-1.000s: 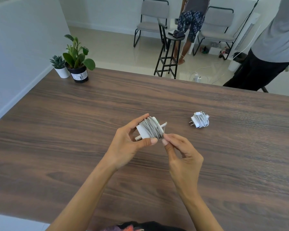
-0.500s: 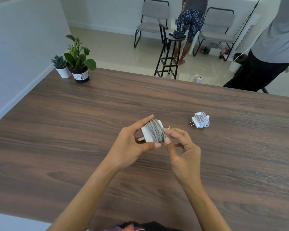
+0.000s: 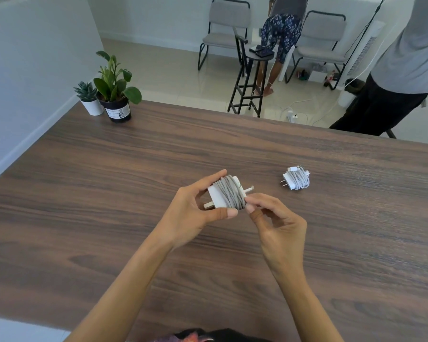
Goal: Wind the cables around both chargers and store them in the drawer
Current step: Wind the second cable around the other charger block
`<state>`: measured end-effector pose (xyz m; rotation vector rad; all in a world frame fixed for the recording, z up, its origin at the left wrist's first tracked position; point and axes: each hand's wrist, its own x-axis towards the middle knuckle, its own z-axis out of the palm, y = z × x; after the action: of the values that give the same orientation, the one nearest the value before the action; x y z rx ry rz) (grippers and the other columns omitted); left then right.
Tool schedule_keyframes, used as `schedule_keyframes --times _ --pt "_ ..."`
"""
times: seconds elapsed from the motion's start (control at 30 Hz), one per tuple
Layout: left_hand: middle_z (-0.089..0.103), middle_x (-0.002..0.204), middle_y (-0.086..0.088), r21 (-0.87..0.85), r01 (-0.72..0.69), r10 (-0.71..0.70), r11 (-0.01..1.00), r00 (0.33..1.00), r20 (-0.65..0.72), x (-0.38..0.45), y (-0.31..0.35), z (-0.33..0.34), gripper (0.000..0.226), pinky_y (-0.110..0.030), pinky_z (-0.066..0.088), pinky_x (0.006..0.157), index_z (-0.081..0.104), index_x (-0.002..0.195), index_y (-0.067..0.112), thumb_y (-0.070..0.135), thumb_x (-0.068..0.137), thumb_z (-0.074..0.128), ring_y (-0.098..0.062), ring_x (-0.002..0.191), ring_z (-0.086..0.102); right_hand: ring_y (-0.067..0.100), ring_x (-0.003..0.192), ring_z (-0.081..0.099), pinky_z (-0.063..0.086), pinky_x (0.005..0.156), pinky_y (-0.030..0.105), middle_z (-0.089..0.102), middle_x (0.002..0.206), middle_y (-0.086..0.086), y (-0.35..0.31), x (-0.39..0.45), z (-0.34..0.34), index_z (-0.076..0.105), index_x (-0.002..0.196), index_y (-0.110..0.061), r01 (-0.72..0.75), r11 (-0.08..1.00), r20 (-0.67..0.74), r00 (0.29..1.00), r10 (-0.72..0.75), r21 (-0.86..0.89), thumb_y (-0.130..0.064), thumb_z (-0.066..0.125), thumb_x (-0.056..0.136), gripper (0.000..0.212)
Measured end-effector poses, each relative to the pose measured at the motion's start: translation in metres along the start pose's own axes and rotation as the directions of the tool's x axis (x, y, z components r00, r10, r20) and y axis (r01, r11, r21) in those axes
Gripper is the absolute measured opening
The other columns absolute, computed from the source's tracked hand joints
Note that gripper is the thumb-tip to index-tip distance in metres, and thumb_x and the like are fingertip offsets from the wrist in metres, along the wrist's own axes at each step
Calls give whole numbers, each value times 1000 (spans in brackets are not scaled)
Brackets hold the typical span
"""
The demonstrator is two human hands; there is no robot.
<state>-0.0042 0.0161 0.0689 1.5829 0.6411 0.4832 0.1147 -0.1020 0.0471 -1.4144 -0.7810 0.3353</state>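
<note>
Two chargers: left hand point(image 3: 193, 213) is gripping one wound charger point(image 3: 226, 196) above the counter point(image 3: 109, 193), prongs pointing 8 o'clock. Right hand point(image 3: 279, 223) is pinching its cable point(image 3: 232, 197). The second charger point(image 3: 295, 178) is lying at 2 o'clock.

Above the wooden worktop point(image 3: 134, 181), the left hand point(image 3: 195, 213) grips a white charger point(image 3: 216, 196) wrapped in grey cable point(image 3: 231, 195) (right hand point(image 3: 277, 223) pinching the coil's edge); a second wound charger point(image 3: 295, 178) lies nearby.

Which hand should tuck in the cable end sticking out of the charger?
Probably the right hand. Its fingertips already touch the coil beside the loose cable end, while the left hand is busy gripping the charger.
</note>
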Motion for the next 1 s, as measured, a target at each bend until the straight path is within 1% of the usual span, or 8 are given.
schedule_keyframes --times 0.2,0.3,0.5,0.6,0.7,0.8,0.9,1.0 --pt "62 123 10 64 -25 26 998 1000 -4 -1 -4 1 78 -38 43 104 51 133 25 18 62 83 -1 119 54 11 93 63 43 79 15 68 98 -9 -5 -2 1 70 93 -28 8 988 65 998 2 -151 -2 63 86 29" --pt "61 126 9 110 -45 49 993 998 -32 0 -8 1 79 -41 45 102 48 135 31 15 66 84 -8 117 57 10 104 59 40 83 9 64 105 -8 -7 -6 4 67 97 -30 17 974 65 998 -3 -226 -1 56 89 32" --pt "60 127 9 125 -59 59 990 998 0 5 -5 -1 78 -34 49 99 49 134 30 9 67 83 -6 113 59 2 109 54 38 82 3 58 116 -4 -8 -10 9 64 101 -31 -61 977 110 990 85 -206 11 52 86 46" --pt "59 127 8 113 -57 55 992 998 20 6 -5 -3 78 -31 48 99 49 134 28 6 67 82 -5 113 59 3 113 52 37 81 4 58 117 -6 -6 -8 6 65 103 -33 -76 976 149 983 108 -206 9 54 85 47" --pt "61 125 6 27 -40 39 999 999 14 6 -4 -5 77 -34 50 97 50 133 25 1 67 80 -6 112 60 7 112 52 37 80 14 57 115 -15 -7 -4 1 65 104 -41 -58 973 202 974 104 -223 -10 57 84 39" --pt "62 124 5 -30 -23 24 999 999 43 6 -3 -5 75 -33 50 96 51 132 23 -2 67 79 -7 113 59 8 112 53 39 81 23 57 112 -19 -7 -3 -2 66 105 -43 -51 978 148 986 82 -202 -23 62 80 32" --pt "62 123 2 -48 -16 19 999 998 57 5 -6 -6 75 -30 50 95 52 132 20 -5 66 79 -8 113 60 14 112 55 43 81 23 60 113 -16 -3 -3 -4 65 106 -41 -43 986 73 996 55 -162 -24 68 77 34" --pt "62 123 -1 -82 -21 23 996 999 25 5 -7 -7 73 -21 50 89 53 131 19 -6 67 77 -6 112 59 16 104 60 46 83 25 64 109 -10 4 -6 -3 67 104 -33 -18 993 25 999 21 -119 -12 73 76 35"
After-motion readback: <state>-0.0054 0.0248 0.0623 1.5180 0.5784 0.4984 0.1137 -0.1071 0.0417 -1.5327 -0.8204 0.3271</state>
